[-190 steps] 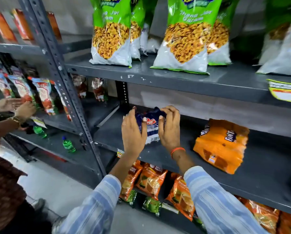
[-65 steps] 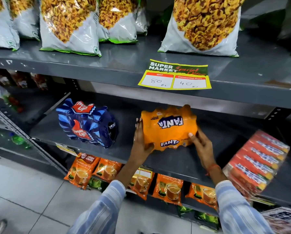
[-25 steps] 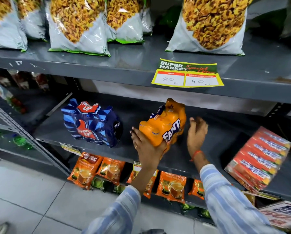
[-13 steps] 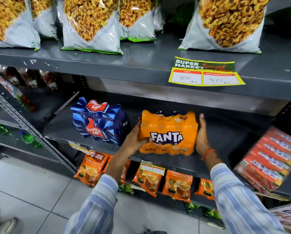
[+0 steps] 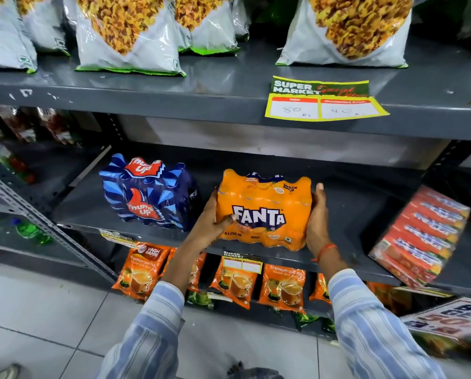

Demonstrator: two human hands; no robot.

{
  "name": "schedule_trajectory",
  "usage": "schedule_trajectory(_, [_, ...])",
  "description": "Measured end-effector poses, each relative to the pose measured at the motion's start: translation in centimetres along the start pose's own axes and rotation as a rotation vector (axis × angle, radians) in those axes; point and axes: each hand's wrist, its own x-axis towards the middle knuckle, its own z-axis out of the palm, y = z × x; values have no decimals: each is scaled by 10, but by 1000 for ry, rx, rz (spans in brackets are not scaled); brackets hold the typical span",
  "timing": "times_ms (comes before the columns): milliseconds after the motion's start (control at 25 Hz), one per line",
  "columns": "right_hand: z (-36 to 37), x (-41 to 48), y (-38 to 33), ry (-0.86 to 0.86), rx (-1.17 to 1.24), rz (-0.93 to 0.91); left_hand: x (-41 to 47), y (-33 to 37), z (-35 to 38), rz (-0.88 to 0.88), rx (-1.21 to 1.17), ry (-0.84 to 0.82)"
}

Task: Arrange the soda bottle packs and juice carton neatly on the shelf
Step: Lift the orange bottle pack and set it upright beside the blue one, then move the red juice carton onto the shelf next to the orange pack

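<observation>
Fanta pack [image 5: 264,212], the orange shrink-wrapped one, is sitting upright on the middle shelf [image 5: 352,203] with the logo facing out, close to the front edge. Both hands are clamped on it: left hand [image 5: 212,222] wraps the left side with the thumb across the front by the logo, right hand [image 5: 315,217] is flat against the right side, fingers [image 5: 319,188] pointing up toward the back. So both sets of fingers are closed on the pack, no gap.

Just to its left stands the blue Thums Up pack [image 5: 149,192], also upright, near the Fanta but not touching as far as I can see. Off to the right, a red juice carton pack [image 5: 420,236] leans tilted at the shelf's edge, well apart from the sodas.

Up top are big snack bags [image 5: 127,34] and a yellow price tag [image 5: 324,101] stuck on the shelf lip. Orange tea pouches [image 5: 281,285] line the row below.
</observation>
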Motion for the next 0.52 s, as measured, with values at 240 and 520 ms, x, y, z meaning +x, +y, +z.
schedule_trajectory(240, [-40, 17, 7, 119, -154, -283, -29, 47, 69, 219, 465, 478])
schedule_trajectory(520, [-189, 55, -7, 148, -939, -610, -34, 111, 245, 278, 369, 264])
